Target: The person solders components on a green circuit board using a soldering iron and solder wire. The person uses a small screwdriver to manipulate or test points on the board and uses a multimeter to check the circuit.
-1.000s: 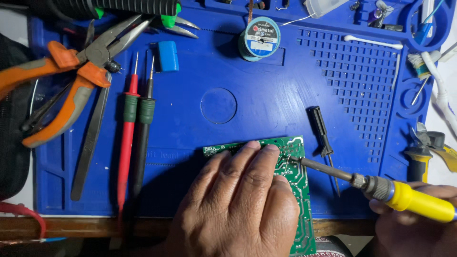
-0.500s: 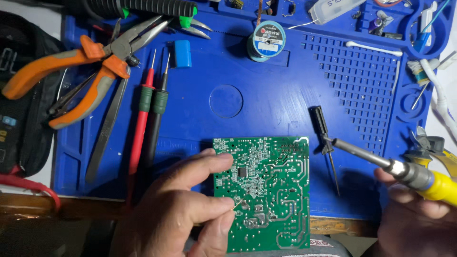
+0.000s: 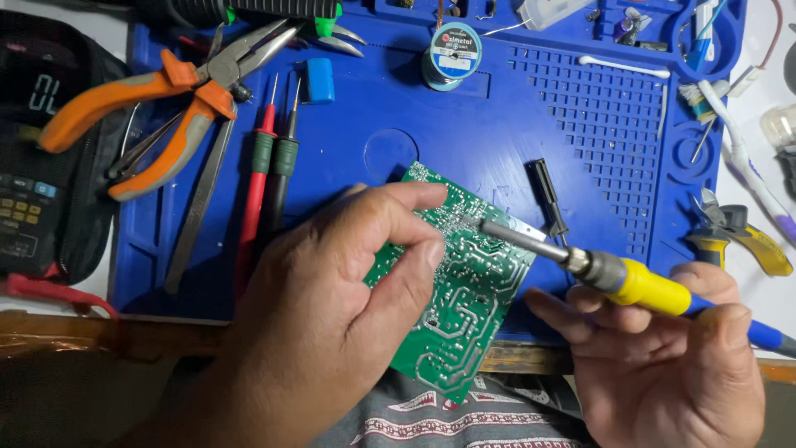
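A green circuit board is held tilted above the near edge of a blue work mat, solder side up, with its near corner hanging past the mat over a patterned garment. It is gripped at its left edge by the left hand, whose fingers are closed on it: the thumb lies along the far left edge and a finger presses on the traces. A soldering iron with a yellow grip is held in the right hand, fingers curled around the handle. Its metal tip is laid on the far part of the board, touching the solder side just right of the left thumb.

Just beyond the iron, a small black screwdriver lies on the mat. To the left of the board, 2 probes, 1 red and 1 black, are laid side by side, pointing far. Farther left, orange-handled pliers rest across the mat's far left corner, with tweezers beside them. A multimeter in a black case is seen off the mat at the left. A spool of solder wire stands at the far edge, and a small blue block lies left of it. Yellow-handled cutters lie at the right, off the mat.
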